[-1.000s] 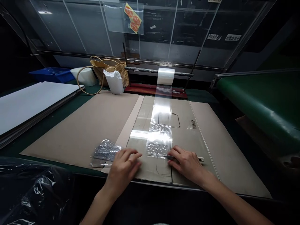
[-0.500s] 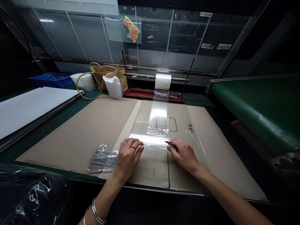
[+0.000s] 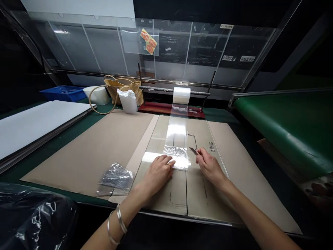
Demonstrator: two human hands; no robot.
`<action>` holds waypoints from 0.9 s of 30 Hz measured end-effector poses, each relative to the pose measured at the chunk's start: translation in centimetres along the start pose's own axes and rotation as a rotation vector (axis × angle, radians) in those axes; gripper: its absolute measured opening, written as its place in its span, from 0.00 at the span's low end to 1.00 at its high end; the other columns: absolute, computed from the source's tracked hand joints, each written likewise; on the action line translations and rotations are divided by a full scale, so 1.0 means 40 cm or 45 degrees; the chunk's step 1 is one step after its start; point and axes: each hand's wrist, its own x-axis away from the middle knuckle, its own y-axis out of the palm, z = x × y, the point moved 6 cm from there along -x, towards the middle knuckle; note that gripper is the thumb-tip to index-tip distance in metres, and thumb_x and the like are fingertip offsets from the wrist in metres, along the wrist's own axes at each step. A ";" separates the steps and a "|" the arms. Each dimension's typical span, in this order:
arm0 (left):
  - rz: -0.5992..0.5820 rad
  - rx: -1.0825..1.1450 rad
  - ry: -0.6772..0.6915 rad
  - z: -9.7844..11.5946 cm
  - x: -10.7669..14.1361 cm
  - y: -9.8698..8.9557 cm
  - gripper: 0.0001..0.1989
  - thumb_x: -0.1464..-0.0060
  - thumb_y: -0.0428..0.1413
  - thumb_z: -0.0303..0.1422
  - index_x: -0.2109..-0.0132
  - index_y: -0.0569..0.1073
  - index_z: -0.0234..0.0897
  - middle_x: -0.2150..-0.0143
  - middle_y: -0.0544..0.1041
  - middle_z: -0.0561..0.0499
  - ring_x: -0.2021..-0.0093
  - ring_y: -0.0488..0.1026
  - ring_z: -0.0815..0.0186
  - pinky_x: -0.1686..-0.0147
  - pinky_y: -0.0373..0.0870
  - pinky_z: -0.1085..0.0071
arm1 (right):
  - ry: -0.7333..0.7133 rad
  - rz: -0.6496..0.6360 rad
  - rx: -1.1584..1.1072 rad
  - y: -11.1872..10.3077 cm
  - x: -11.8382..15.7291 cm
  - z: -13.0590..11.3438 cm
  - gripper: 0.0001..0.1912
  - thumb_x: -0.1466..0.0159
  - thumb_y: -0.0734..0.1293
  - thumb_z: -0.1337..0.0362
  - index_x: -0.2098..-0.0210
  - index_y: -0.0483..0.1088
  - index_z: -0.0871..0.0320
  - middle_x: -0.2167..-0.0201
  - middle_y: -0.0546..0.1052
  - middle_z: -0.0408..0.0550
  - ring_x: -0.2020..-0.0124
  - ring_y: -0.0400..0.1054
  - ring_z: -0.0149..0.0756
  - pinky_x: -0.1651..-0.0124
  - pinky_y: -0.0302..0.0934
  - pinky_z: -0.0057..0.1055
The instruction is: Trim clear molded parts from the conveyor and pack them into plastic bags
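A strip of clear film (image 3: pixel 177 128) runs from a roll (image 3: pixel 181 95) on a rod down over a transparent board with black lines. My left hand (image 3: pixel 160 172) lies on the board at the film's lower left edge, palm down, its fingers slightly spread and holding nothing. Right of the film, my right hand (image 3: pixel 210 166) grips a small dark blade (image 3: pixel 193 151), its tip pointing up and left near the film's edge. A heap of cut clear film pieces (image 3: pixel 117 177) rests left of my left hand.
Brown cardboard (image 3: pixel 85 149) covers much of the table. White sheets (image 3: pixel 49 114) are stacked at the left. Behind stand a blue tray (image 3: pixel 62 93), a woven bag (image 3: pixel 135 91) and a white paper container (image 3: pixel 128 101). A green belt (image 3: pixel 286 128) runs at the right.
My left hand has moved right, onto the film's lower edge. My right hand with the blade has shifted slightly right and away from the film. The camera view has tilted up a little.
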 end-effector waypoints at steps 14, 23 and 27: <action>0.028 -0.236 0.347 0.148 0.144 -0.039 0.16 0.46 0.46 0.18 0.50 0.68 0.22 0.54 0.74 0.37 0.55 0.71 0.55 0.54 0.68 0.58 | -0.298 -0.236 0.194 -0.028 0.143 -0.017 0.11 0.36 0.54 0.68 0.55 0.62 0.54 0.64 0.72 0.45 0.66 0.68 0.32 0.65 0.63 0.28; 0.199 -0.059 -0.017 0.151 0.199 -0.040 0.12 0.44 0.49 0.23 0.54 0.72 0.33 0.54 0.75 0.43 0.51 0.68 0.51 0.58 0.72 0.54 | -0.678 -0.230 0.699 0.117 0.150 -0.134 0.14 0.40 0.58 0.76 0.61 0.68 0.55 0.66 0.72 0.44 0.67 0.66 0.32 0.70 0.54 0.26; 0.204 -0.019 -0.064 0.151 0.195 -0.043 0.14 0.42 0.46 0.23 0.53 0.72 0.35 0.54 0.75 0.45 0.51 0.69 0.55 0.56 0.72 0.58 | -0.732 -0.279 0.733 0.169 0.127 -0.177 0.11 0.41 0.60 0.74 0.62 0.67 0.56 0.67 0.72 0.44 0.67 0.65 0.33 0.71 0.52 0.27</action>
